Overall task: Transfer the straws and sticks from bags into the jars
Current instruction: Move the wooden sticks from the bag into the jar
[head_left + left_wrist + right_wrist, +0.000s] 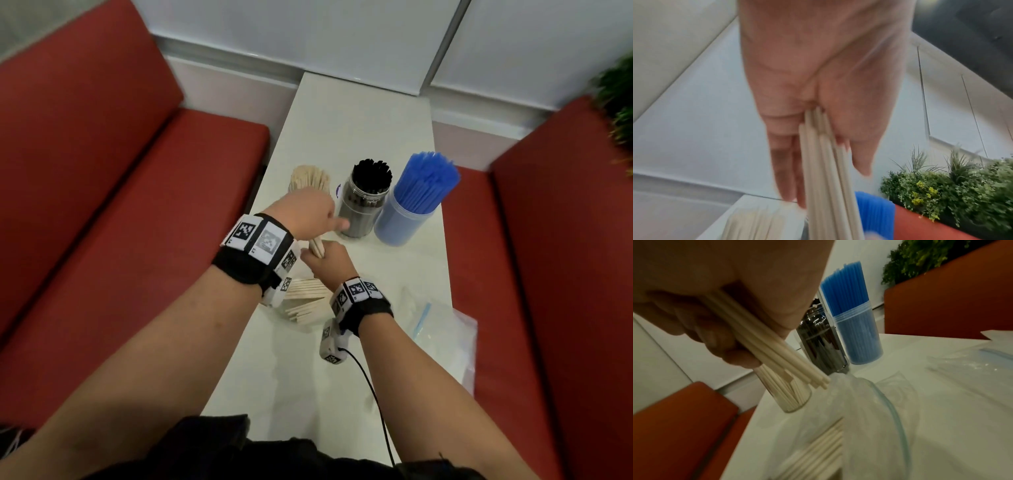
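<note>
A small bundle of pale wooden sticks (317,247) is held by both hands just in front of the jars. My left hand (308,215) grips its upper part, thumb against fingers (785,162). My right hand (330,259) grips the lower part with curled fingers (729,352). Behind the hands stands a clear jar of wooden sticks (310,180). To its right are a jar of black straws (364,205) and a jar of blue straws (407,216). A clear bag with more sticks (306,303) lies under my wrists.
Empty clear zip bags (442,329) lie at the right of the narrow white table (359,120). Red benches (120,205) flank the table on both sides. A green plant (616,96) stands behind the right bench. A black cable (373,394) trails from my right wrist.
</note>
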Action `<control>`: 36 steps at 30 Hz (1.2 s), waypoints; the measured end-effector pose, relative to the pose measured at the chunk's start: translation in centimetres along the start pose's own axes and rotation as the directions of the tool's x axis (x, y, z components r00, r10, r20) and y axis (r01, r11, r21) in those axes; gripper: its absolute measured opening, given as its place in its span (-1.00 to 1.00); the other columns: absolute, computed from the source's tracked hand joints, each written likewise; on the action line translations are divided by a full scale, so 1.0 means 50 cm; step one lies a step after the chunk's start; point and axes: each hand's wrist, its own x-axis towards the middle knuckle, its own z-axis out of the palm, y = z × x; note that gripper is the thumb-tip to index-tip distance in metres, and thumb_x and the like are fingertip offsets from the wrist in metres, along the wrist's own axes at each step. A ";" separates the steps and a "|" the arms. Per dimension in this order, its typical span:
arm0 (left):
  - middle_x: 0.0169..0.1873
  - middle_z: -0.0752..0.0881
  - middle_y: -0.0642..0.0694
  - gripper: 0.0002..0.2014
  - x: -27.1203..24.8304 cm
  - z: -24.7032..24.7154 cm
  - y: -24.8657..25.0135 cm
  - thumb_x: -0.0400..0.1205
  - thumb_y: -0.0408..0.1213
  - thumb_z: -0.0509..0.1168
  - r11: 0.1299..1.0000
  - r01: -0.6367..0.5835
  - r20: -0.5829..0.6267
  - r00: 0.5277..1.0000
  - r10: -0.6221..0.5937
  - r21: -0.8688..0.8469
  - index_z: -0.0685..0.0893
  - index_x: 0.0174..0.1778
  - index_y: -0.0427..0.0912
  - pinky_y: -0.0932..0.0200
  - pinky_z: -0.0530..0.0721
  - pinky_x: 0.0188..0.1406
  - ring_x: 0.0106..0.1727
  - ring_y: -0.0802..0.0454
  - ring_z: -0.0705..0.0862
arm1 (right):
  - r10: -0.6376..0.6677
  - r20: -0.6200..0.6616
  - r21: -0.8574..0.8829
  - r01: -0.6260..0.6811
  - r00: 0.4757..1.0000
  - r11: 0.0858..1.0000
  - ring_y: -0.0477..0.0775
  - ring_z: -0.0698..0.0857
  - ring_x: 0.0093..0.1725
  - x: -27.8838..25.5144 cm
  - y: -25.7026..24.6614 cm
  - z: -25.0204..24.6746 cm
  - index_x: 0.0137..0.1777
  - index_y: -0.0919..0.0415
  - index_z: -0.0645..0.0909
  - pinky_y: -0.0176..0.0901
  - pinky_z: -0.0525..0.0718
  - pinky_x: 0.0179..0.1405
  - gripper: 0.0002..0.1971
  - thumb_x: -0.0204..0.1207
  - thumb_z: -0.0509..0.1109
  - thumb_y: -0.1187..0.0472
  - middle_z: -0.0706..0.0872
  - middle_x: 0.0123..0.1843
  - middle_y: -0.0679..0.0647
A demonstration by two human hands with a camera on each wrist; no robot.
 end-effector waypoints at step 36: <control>-0.54 0.51 -0.06 -0.63 -0.046 0.155 -0.035 0.67 -0.19 0.28 -0.479 0.646 0.526 0.763 0.376 -0.595 0.67 -0.42 -0.29 0.39 0.19 -0.92 -0.74 0.19 0.40 | -0.289 -0.053 0.611 0.260 0.956 0.748 0.18 0.61 -0.33 -0.096 -0.189 -0.189 -0.39 0.26 0.46 -0.13 0.64 -0.31 -0.64 0.64 0.43 0.34 0.54 -0.40 0.21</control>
